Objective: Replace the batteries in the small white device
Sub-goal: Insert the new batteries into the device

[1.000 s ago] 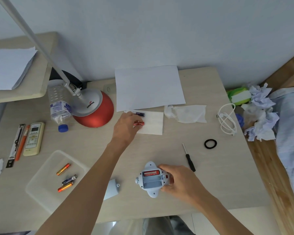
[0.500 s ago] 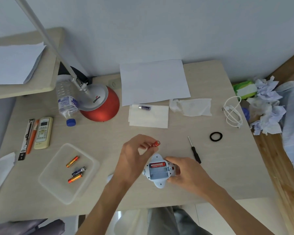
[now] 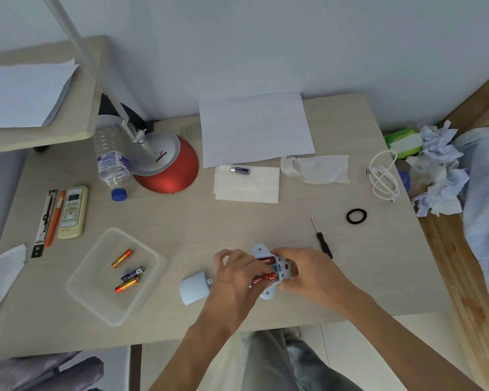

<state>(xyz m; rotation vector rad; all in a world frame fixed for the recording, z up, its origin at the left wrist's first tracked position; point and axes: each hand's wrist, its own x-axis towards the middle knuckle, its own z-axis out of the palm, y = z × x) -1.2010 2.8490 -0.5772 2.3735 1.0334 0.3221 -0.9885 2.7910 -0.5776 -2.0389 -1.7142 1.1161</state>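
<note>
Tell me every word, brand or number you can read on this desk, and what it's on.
"COOPER": on the grey top of the red lamp base.
Water bottle label: blurred, unreadable.
Remote control: too small to read.
Black packet: too small to read.
Batteries in the tray: unreadable.
Red battery that the left hand holds at the white device, gripped by the right hand: unreadable.

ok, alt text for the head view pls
A left hand holds a red battery at the open bay of a white device that the right hand holds on a desk; a second red battery sits in the bay. A tray with three batteries lies left, a screwdriver right.
</note>
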